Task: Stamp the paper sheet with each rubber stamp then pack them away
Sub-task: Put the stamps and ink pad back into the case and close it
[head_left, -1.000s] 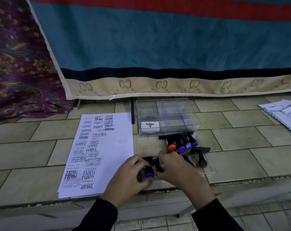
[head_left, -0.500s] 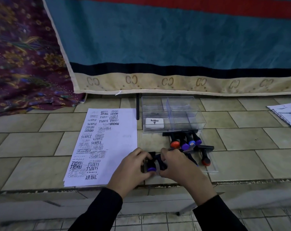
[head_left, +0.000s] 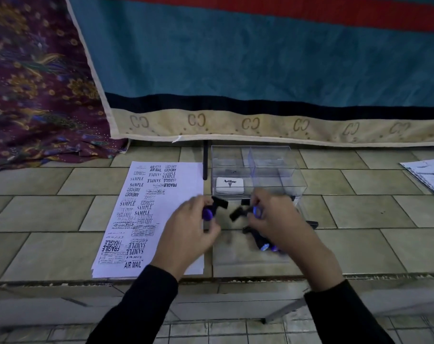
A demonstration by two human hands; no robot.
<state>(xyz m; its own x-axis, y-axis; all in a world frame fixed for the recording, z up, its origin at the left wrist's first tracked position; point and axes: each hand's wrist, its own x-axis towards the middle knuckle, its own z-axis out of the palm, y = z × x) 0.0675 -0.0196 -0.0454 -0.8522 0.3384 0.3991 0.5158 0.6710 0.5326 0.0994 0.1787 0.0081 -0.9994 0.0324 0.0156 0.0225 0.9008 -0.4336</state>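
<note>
A white paper sheet (head_left: 158, 194) covered with many black stamp prints lies on the tiled ledge at left. My left hand (head_left: 191, 232) holds a black rubber stamp with a purple knob (head_left: 211, 209) above the sheet's right edge. My right hand (head_left: 278, 224) grips another black stamp with a blue knob (head_left: 245, 211). Two more stamps with blue and purple knobs (head_left: 263, 243) lie under my right hand on a clear flat lid (head_left: 235, 254). Behind stands a clear plastic box (head_left: 258, 170) with a white Artline ink pad (head_left: 229, 185) inside.
A black pen-like rod (head_left: 205, 160) lies between the sheet and the box. A teal blanket (head_left: 260, 58) hangs behind, patterned purple cloth (head_left: 37, 83) at left. More papers (head_left: 429, 172) lie at far right. The ledge's front edge (head_left: 62, 281) drops off below the sheet.
My hands, which were together on one stamp low by the ledge edge, have risen and parted, each now holding its own stamp. The camera has shifted so the scene sits further right.
</note>
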